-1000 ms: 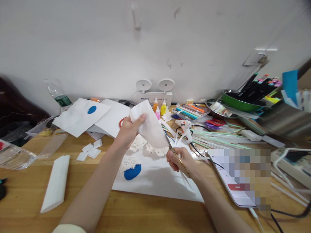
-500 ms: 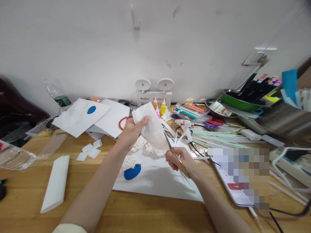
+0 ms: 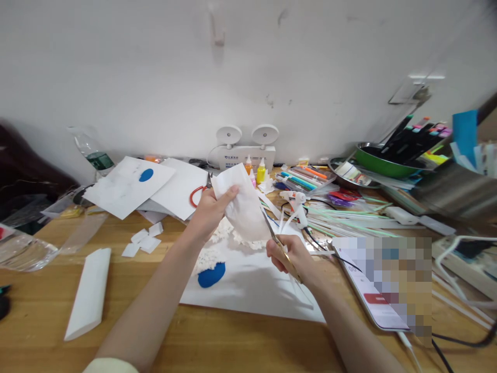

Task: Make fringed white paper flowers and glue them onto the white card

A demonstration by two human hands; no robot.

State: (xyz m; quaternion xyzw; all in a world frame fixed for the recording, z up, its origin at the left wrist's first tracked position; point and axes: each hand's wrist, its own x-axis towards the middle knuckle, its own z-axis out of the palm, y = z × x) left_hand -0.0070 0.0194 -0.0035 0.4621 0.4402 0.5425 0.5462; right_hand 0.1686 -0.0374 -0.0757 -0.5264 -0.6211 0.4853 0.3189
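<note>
My left hand (image 3: 213,207) pinches a white sheet of paper (image 3: 244,207) with its thumb on top, holding it up above the desk. In my right hand (image 3: 289,254) are gold-handled scissors (image 3: 285,249), their blades pointing up and left at the paper's right edge. Whether the blades touch the paper I cannot tell. Beneath both hands lies a larger white sheet (image 3: 248,295). On it sit a blue patch (image 3: 212,275) and clumps of white crumbly bits (image 3: 207,260), partly hidden by my left arm and the held paper.
To the left lie a folded white paper (image 3: 88,292) and several small white squares (image 3: 144,239). A glue gun (image 3: 297,204) stands behind my right hand, near a phone (image 3: 373,290) with a cable. Red-handled scissors (image 3: 197,196), papers and a green bowl (image 3: 388,160) of markers are further back.
My right hand and the scissors have shifted very slightly to the right. My left hand and the paper stay almost where they were.
</note>
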